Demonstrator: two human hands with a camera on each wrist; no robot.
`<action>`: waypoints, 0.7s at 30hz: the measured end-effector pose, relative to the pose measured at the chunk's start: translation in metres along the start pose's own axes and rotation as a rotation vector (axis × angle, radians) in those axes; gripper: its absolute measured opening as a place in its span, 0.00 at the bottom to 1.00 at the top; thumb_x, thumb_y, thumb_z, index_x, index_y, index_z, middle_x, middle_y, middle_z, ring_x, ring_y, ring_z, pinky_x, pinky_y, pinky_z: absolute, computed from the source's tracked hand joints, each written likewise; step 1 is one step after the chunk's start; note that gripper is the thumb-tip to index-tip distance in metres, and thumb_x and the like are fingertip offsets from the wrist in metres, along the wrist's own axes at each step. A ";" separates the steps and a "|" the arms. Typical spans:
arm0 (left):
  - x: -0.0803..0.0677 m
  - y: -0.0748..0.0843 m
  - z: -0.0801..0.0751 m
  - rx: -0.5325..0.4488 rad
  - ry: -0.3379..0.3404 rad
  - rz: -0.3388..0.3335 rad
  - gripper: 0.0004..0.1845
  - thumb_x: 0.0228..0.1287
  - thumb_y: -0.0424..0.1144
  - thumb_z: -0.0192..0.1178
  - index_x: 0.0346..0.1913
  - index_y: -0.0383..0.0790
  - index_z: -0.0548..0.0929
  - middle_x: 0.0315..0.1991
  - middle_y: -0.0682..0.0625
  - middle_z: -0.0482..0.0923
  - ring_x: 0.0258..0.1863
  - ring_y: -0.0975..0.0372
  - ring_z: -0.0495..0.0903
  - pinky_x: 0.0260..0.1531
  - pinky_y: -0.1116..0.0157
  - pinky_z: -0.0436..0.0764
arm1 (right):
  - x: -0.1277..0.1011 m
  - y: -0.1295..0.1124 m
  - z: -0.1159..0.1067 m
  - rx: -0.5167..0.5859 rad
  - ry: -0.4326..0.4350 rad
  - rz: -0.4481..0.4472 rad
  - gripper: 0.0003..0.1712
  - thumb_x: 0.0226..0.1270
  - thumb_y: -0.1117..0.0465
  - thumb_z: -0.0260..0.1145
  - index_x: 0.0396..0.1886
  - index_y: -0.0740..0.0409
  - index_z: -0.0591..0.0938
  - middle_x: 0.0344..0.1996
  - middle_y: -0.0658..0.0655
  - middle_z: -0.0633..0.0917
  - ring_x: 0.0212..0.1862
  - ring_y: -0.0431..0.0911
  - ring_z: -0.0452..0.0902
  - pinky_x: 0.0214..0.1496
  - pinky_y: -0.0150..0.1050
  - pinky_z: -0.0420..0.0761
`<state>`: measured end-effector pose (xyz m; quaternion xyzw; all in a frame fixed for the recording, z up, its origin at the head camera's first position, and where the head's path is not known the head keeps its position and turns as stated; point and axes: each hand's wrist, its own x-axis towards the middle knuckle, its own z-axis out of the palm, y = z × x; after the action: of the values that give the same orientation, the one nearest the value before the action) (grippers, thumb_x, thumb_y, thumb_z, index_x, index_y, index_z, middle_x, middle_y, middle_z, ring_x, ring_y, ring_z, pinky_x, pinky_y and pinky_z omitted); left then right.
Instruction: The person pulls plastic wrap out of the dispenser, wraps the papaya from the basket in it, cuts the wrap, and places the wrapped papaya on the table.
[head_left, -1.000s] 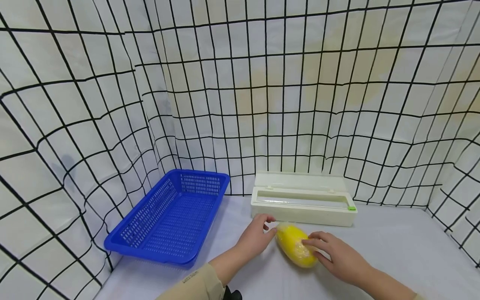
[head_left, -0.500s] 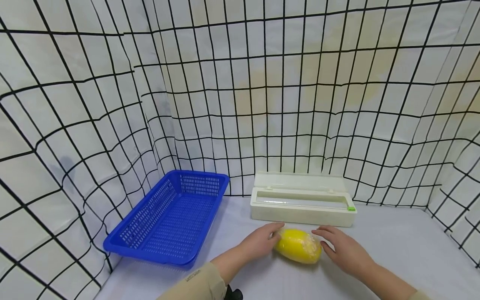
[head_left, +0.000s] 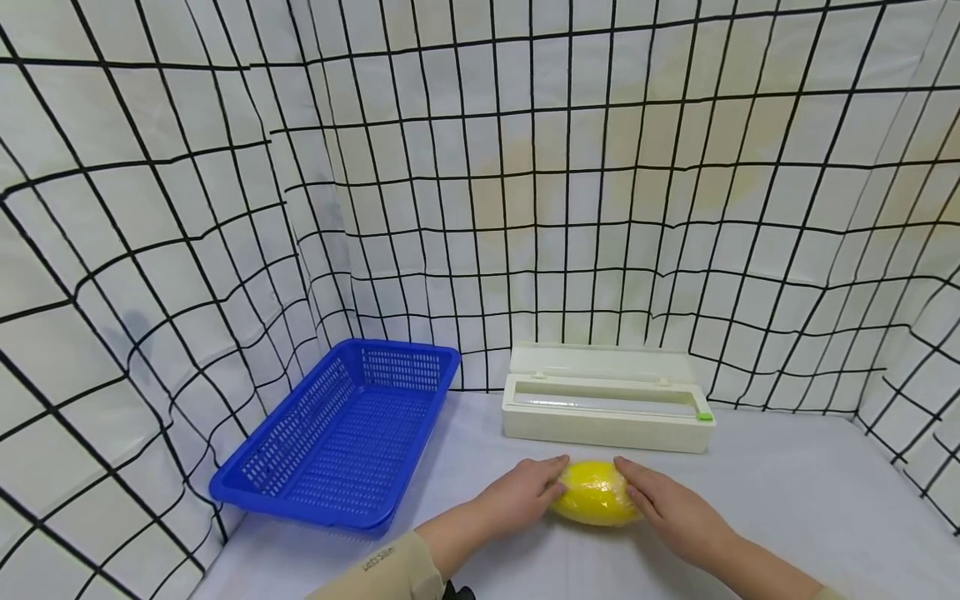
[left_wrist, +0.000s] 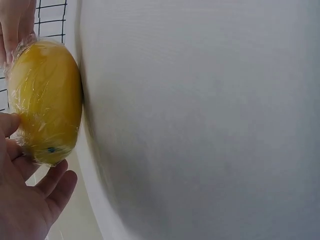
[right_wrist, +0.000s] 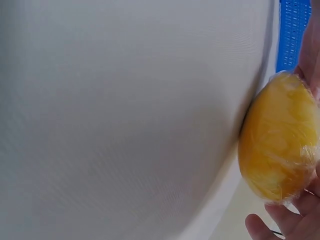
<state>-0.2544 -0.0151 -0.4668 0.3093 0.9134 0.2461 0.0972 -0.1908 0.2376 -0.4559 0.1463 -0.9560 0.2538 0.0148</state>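
A yellow oval fruit [head_left: 596,493] wrapped in clear cling film lies on the white cloth, one end toward each hand. My left hand [head_left: 517,500] holds its left end, thumb on the near side and fingers round the end. At the right end my right hand [head_left: 682,512] holds the wrapped fruit, fingers over its far side and thumb nearer me. Wrinkled film shows on the fruit [left_wrist: 47,100] in the left wrist view, with a small blue spot at its end. The fruit [right_wrist: 277,140] appears in the right wrist view with bunched film near the fingers.
Behind the hands stands a white cling film box [head_left: 607,425], lid raised, a roll inside and a green slider at its right end. A blue plastic basket [head_left: 330,517] sits to the left. Black grid netting [head_left: 570,225] over white cloth surrounds the table.
The fruit has turned from slanting to lying crosswise between the hands. My right hand came off its end, then moved back onto it. My left hand shifted onto the left end.
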 end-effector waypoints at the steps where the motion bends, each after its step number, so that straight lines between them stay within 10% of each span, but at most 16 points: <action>1: 0.000 0.000 0.000 0.007 0.003 0.000 0.28 0.77 0.52 0.48 0.74 0.46 0.67 0.71 0.56 0.67 0.66 0.58 0.70 0.67 0.57 0.68 | 0.001 0.000 0.001 -0.003 -0.003 0.001 0.29 0.80 0.48 0.50 0.73 0.54 0.69 0.68 0.58 0.73 0.68 0.57 0.68 0.68 0.57 0.67; 21: 0.003 0.007 0.000 -0.095 -0.012 -0.040 0.28 0.77 0.52 0.48 0.74 0.48 0.66 0.70 0.57 0.68 0.65 0.60 0.68 0.67 0.56 0.67 | 0.000 0.006 0.004 0.042 0.035 0.026 0.29 0.77 0.45 0.53 0.71 0.53 0.71 0.67 0.59 0.74 0.68 0.59 0.68 0.68 0.60 0.66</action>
<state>-0.2534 -0.0081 -0.4638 0.2873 0.9062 0.2853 0.1221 -0.1925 0.2403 -0.4620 0.1296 -0.9519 0.2764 0.0249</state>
